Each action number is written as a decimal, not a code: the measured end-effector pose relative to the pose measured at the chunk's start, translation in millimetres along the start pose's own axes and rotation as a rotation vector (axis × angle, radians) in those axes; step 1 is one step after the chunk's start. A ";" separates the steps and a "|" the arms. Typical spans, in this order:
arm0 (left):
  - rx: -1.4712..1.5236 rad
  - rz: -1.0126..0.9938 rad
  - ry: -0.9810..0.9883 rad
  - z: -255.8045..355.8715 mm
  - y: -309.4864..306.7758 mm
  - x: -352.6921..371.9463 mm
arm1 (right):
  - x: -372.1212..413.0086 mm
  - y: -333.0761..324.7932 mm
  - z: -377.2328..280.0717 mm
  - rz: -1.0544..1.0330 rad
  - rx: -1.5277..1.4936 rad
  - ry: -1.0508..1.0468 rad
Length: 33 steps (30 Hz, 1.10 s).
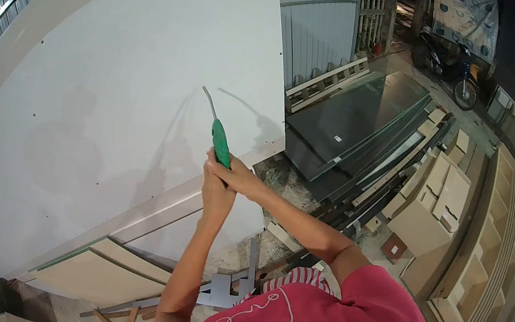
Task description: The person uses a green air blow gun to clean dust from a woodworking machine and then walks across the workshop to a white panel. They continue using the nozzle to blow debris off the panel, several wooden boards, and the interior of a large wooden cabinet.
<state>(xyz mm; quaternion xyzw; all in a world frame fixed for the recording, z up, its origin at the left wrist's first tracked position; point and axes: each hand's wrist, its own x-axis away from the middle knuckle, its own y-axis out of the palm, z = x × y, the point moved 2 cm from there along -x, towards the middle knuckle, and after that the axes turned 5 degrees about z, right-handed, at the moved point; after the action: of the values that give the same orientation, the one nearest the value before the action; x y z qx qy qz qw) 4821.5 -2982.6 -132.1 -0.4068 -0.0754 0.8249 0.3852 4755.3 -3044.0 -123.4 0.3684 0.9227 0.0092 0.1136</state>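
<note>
A green-handled tool (220, 142) with a thin metal shaft, bent near its tip, points up and away from me. My right hand (243, 177) is closed around the lower handle. My left hand (216, 185) wraps the same end from below, and the two hands overlap. Behind the tool stands a large white panel (115, 86) with a curved upper edge and small dark dots along its border. Shadows of the tool and of my arms fall on this panel. The part of the handle inside my hands is hidden.
Dark sheets and glass (355, 129) lie stacked to the right. Beyond them are cardboard boxes (435, 194) and a wooden shelf frame (491, 243). Curved boards (100, 277) lean below the panel. A motorbike (448, 66) stands at the back near a fence.
</note>
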 end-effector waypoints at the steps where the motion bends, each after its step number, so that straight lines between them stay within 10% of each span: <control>1: -0.005 0.001 -0.017 -2.7 4.2 8.3 | 5.6 -0.8 7.7 0.010 -0.033 0.012; 8: 0.083 -0.098 -0.273 -53.4 48.6 77.6 | 42.1 -14.6 64.6 0.096 0.105 0.411; 17: 0.014 -0.242 -0.432 -111.0 69.9 151.5 | 73.1 -7.1 194.7 0.168 -0.218 0.447; 33: 0.064 -0.082 -0.589 -137.3 25.6 135.1 | 28.1 38.9 207.7 0.019 -0.152 0.519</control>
<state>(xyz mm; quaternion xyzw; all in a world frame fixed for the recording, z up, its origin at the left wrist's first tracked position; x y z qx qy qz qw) 4856.6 -2932.1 -316.4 -0.1342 -0.1744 0.8931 0.3924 4806.8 -3010.4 -327.5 0.3527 0.9140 0.1738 -0.0995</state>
